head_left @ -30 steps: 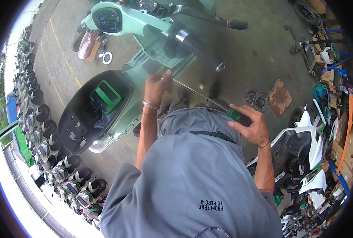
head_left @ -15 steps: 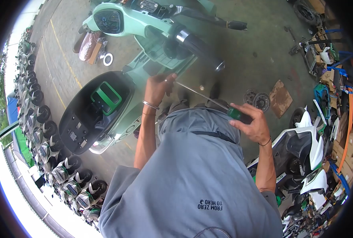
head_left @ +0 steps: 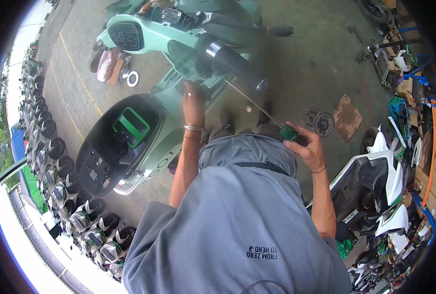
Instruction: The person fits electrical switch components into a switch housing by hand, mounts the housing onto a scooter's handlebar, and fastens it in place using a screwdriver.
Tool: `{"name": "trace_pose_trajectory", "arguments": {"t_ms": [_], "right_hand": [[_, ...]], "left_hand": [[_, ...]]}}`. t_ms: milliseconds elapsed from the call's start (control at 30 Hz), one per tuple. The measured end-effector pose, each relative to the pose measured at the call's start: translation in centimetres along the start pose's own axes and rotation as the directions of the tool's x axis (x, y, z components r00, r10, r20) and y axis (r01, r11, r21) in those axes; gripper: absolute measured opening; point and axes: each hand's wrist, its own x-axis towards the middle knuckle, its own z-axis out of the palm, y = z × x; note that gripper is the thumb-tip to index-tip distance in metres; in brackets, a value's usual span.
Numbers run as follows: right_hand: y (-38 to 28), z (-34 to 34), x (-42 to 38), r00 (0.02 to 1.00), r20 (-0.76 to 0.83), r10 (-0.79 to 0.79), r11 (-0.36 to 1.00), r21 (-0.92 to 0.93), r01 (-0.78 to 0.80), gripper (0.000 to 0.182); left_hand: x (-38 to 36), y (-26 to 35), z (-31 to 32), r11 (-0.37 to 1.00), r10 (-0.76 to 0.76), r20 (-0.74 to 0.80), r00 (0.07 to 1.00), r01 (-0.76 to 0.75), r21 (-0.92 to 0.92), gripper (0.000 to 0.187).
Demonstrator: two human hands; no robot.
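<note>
My right hand (head_left: 307, 147) is closed round the green handle of a long screwdriver (head_left: 289, 133). Its thin metal shaft slants up and left, and the tip lies near the edge of the scooter's footboard, below the handlebar grip (head_left: 235, 61). A mint-green scooter (head_left: 181, 100) stands before me, its open seat compartment (head_left: 102, 164) to the left. My left hand (head_left: 194, 104), smeared by motion, is held over the scooter's footboard area, apart from the screwdriver's shaft. Its fingers are too blurred to show whether they hold anything.
Two round metal discs (head_left: 322, 123) and a brown cardboard piece (head_left: 347, 117) lie on the floor at right. A white scooter body (head_left: 370, 174) and piled parts line the right side. Rows of scooters (head_left: 63, 183) stand at left. A white ring (head_left: 132, 79) lies beyond the scooter.
My left hand has come away from the screwdriver's tip end, which it was touching before. The screwdriver stays in my right hand. The view has shifted slightly.
</note>
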Motion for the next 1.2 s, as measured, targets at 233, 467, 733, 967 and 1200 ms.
{"name": "trace_pose_trajectory", "arguments": {"t_ms": [233,467,733,967,1200], "right_hand": [[-0.1,-0.3,0.0,0.999,0.003,0.041,0.999,0.003,-0.041,0.057],[-0.6,0.1,-0.3,1.000,0.002,-0.009,1.000,-0.022,0.009,0.057],[-1.3,0.6,-0.7,0.998,0.014,-0.058,0.993,-0.098,0.060,0.056],[-1.1,1.0,-0.9,0.999,-0.013,-0.052,0.995,-0.084,0.051,0.056],[-1.0,1.0,-1.0,0.998,-0.026,-0.053,0.994,-0.097,0.051,0.057]], "left_hand": [[6.5,-4.1,-0.3,0.916,0.320,0.238,0.917,-0.363,0.171,0.084],[4.2,0.5,3.9,0.991,0.099,0.179,0.979,-0.082,-0.102,0.062],[2.4,1.8,5.8,0.919,0.075,0.132,0.988,-0.017,-0.395,0.059],[2.2,1.4,6.8,0.947,0.090,0.063,0.994,-0.066,-0.313,0.061],[2.6,1.2,6.5,0.944,0.025,0.042,0.999,-0.010,-0.330,0.060]]}}
